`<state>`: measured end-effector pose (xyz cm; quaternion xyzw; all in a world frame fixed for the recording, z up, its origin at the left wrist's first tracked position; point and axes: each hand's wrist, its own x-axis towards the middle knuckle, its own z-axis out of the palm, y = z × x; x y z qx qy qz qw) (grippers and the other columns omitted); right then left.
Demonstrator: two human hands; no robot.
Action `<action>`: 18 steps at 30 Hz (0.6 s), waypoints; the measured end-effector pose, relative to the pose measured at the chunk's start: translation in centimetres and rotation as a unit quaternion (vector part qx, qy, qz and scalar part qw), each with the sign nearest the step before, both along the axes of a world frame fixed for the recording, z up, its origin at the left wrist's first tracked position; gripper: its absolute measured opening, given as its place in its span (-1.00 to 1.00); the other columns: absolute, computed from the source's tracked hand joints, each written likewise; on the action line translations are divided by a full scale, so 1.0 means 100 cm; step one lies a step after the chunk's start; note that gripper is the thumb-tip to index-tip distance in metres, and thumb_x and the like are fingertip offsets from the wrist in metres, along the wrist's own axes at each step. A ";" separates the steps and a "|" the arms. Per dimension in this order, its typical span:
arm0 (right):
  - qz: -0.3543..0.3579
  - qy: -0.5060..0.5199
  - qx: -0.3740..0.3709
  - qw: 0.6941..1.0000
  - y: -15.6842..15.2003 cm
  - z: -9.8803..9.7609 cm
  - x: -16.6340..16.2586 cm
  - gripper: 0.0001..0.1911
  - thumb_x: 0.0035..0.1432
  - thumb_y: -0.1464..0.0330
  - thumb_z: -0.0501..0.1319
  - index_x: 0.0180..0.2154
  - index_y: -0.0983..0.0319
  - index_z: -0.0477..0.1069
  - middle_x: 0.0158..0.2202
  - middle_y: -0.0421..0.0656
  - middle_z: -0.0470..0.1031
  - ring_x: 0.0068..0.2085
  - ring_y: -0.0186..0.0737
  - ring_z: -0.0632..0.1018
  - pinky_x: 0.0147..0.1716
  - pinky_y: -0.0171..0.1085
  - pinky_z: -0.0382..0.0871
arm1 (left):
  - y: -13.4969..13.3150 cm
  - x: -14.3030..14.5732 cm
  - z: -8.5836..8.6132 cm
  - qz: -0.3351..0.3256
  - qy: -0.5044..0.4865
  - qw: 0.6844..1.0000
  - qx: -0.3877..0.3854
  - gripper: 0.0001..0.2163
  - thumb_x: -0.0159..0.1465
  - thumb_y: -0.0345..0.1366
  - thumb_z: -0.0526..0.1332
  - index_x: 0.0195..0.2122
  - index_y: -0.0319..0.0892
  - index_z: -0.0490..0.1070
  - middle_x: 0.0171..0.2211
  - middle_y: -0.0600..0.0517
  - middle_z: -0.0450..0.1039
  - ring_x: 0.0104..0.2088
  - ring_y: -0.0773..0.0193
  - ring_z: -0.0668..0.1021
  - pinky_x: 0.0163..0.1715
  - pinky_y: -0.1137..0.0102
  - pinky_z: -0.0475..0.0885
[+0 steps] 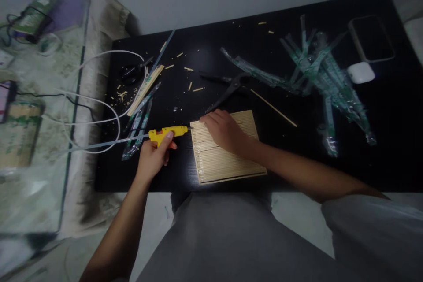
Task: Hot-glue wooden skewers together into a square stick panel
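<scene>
Panel (231, 158) of pale side-by-side sticks lies flat under the open-palmed right hand (223, 130); left hand (153, 156) grips yellow glue gun (168, 132).

Home hobby bench, not a shop: black table (330, 158) with hot glue gun (167, 133), pliers (228, 88), stick offcuts (189, 69), phone (372, 37), earbud case (361, 72), loose white cables (109, 110).

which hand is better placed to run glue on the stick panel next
Left, probably: the left hand grips the glue gun, nozzle at the stick panel edge; the right hand rests on it.
</scene>
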<state>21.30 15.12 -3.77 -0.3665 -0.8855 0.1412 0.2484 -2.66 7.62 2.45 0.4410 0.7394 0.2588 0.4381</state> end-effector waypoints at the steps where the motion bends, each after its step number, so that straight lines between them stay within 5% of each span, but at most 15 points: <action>1: 0.001 0.001 0.002 1.000 0.000 0.000 0.000 -0.73 0.46 0.54 0.04 -0.04 0.28 0.51 -0.13 -0.04 0.62 -0.12 -0.02 0.44 -0.09 -0.09 0.22 | 0.001 0.000 0.000 -0.003 -0.002 1.000 -0.001 -0.50 0.36 0.13 0.19 -0.49 -0.21 0.52 -0.81 0.13 0.23 -0.79 0.40 0.29 -0.74 0.49 0.12; 18: 0.002 -0.010 -0.004 1.000 -0.001 0.003 0.000 -0.72 0.46 0.54 0.04 -0.04 0.29 0.51 -0.13 -0.03 0.62 -0.12 -0.02 0.45 -0.11 -0.09 0.21 | 0.007 0.002 -0.008 0.036 0.040 0.999 0.006 -0.44 0.36 0.19 0.22 -0.63 -0.12 0.34 -0.82 0.11 0.24 -0.79 0.37 0.31 -0.74 0.45 0.15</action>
